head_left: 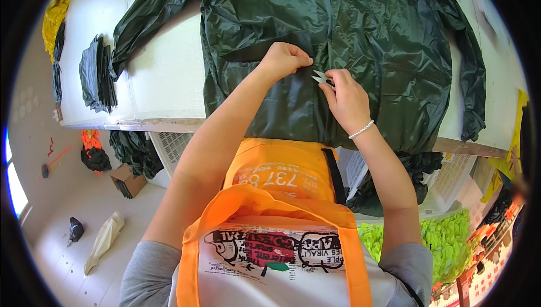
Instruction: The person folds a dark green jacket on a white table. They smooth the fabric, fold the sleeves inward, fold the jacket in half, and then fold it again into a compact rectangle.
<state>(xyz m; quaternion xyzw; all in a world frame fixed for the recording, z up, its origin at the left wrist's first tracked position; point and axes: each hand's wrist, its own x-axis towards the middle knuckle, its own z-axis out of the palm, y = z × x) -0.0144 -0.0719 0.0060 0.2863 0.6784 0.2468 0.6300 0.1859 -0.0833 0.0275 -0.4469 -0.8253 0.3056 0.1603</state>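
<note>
A dark green, shiny jacket [372,81] lies spread over the white table, its sleeves reaching out to both sides. My left hand [283,60] pinches at the jacket's front beside the centre line, near a pocket flap [265,47]; what lies between the fingertips is too small to make out. Just to its right, my right hand [347,97] grips small metal thread snips [322,77]. Their two pointed blades stand apart and point left toward my left fingertips. A beaded bracelet is on my right wrist.
On the white table [163,76], a stack of dark folded fabric pieces [97,76] sits at the left. Yellow fabric [56,8] hangs at the far left corner. Below the table are white crates [171,148], a cardboard box [127,180] and a lime-green heap of fabric [445,239].
</note>
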